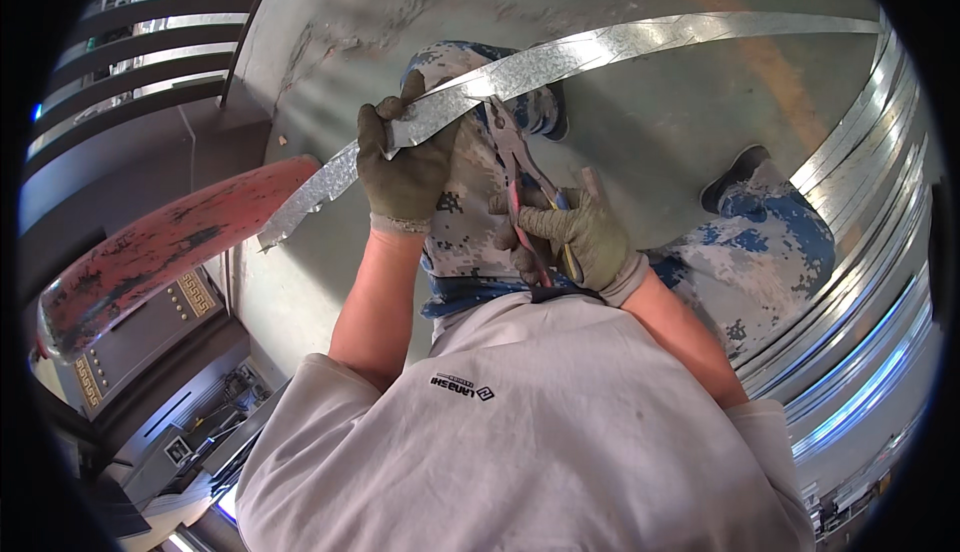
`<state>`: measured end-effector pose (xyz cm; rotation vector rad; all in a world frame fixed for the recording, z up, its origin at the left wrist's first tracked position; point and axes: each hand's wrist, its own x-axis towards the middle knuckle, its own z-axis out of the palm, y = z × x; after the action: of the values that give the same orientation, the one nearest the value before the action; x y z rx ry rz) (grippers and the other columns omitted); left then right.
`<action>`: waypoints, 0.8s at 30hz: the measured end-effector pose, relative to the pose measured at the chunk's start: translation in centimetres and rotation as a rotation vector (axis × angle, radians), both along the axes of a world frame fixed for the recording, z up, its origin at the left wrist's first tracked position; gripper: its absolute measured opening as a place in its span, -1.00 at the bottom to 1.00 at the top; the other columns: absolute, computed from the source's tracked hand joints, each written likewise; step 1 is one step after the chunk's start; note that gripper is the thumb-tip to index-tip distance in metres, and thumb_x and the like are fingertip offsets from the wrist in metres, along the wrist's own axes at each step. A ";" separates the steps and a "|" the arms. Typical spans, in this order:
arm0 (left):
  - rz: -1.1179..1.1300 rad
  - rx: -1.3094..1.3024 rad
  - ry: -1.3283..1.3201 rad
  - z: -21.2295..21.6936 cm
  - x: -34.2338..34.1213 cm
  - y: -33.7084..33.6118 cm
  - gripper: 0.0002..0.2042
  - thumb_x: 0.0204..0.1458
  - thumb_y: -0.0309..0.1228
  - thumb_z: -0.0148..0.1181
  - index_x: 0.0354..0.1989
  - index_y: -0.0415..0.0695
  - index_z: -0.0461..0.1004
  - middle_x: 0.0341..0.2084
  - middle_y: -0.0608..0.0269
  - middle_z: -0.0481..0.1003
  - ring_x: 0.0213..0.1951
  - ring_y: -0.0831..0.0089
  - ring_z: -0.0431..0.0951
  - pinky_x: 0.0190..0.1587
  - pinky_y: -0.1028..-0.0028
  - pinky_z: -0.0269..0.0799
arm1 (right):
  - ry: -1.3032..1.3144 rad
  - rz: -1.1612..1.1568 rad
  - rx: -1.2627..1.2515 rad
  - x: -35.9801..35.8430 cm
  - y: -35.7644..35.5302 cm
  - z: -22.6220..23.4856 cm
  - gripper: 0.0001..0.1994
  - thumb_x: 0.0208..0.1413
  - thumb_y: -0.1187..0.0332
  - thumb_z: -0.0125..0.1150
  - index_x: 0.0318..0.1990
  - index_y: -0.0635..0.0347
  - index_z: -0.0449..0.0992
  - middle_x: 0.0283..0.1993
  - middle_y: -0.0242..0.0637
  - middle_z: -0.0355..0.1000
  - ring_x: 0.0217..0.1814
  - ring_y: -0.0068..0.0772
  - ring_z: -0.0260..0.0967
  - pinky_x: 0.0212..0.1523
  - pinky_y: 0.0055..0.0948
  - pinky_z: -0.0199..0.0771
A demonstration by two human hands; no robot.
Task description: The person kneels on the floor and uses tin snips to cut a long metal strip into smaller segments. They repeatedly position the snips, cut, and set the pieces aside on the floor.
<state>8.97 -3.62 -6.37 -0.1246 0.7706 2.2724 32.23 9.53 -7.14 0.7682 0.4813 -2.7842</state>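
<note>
Head view: nearest the camera is the person's pale grey shirt (pixel 540 432), with both bare forearms rising from it. Beyond lie camouflage trousers (pixel 770 242), a stack of shiny metal strips (pixel 860 282) curving on the right, and a worn red bar (pixel 170 242) on the left. The gloved left hand (pixel 403 167) is clenched around a long galvanised metal strip (pixel 600 52), which arcs across the grey floor (pixel 660 132). The gloved right hand (pixel 580 237) grips red-handled snips (pixel 515 167), their blades at the strip's edge.

Single head-worn fisheye view, facing steeply down, close over the person's own chest, forearms and grey sheet-metal floor (pixel 640 122).
</note>
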 end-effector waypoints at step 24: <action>-0.005 0.027 -0.022 -0.1 -0.6 -0.1 -0.70 0.53 -0.16 0.12 -0.11 -0.11 0.65 0.27 -0.10 0.63 0.43 -0.21 0.49 0.57 -0.30 0.33 | -0.008 0.038 -0.066 1.7 1.4 -0.5 -0.65 0.35 0.37 0.44 0.23 0.28 0.63 0.04 -0.09 0.75 -0.05 -0.26 0.75 -0.09 -0.34 0.79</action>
<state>8.38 -3.71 -6.44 -0.1342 0.7276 2.2723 33.96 10.94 -7.67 0.7477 0.3960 -2.7455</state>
